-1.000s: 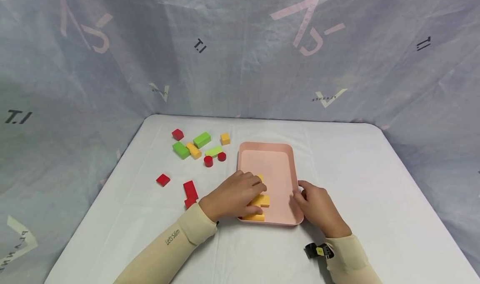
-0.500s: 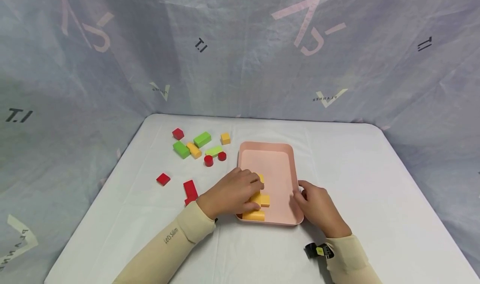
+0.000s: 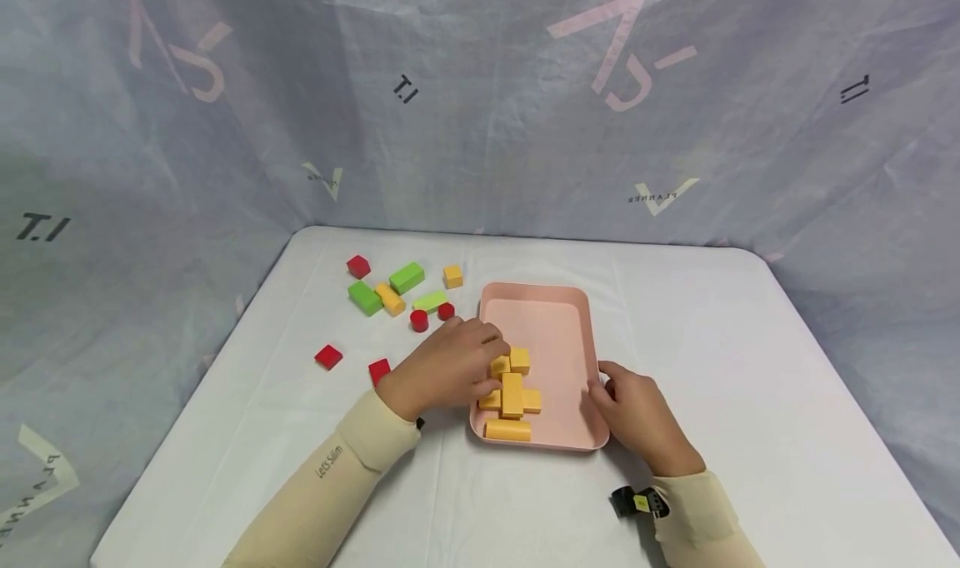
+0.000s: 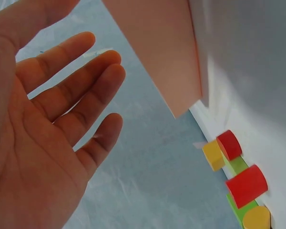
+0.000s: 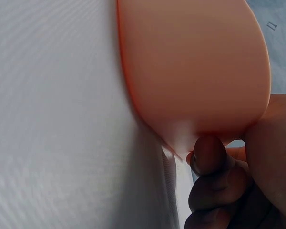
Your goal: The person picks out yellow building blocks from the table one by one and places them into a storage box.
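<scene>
My left hand (image 3: 446,368) hovers over the left wall of a pink tray (image 3: 558,326), holding nothing. Its fingers are spread and relaxed in the left wrist view. Under and beside the fingertips lie several yellow blocks in the tray: an oblong block (image 3: 512,395), a rounded bar (image 3: 507,430) at the near end, a cube (image 3: 519,360) and smaller pieces partly hidden by the hand. My right hand (image 3: 641,410) pinches the tray's right wall, thumb at the rim and fingers curled outside, as the right wrist view (image 5: 271,157) also shows.
Left of the tray are green blocks (image 3: 365,297), a yellow cylinder (image 3: 390,299), a yellow cube (image 3: 453,276), red cylinders (image 3: 419,321) and red blocks (image 3: 327,356). Another red block (image 3: 380,371) is partly behind the left wrist. A grey cloth backdrop (image 3: 480,118) surrounds the white table (image 3: 720,326).
My left hand has lifted off the yellow blocks and moved left and away from me, uncovering them. The right hand keeps its hold on the tray, which stays in place.
</scene>
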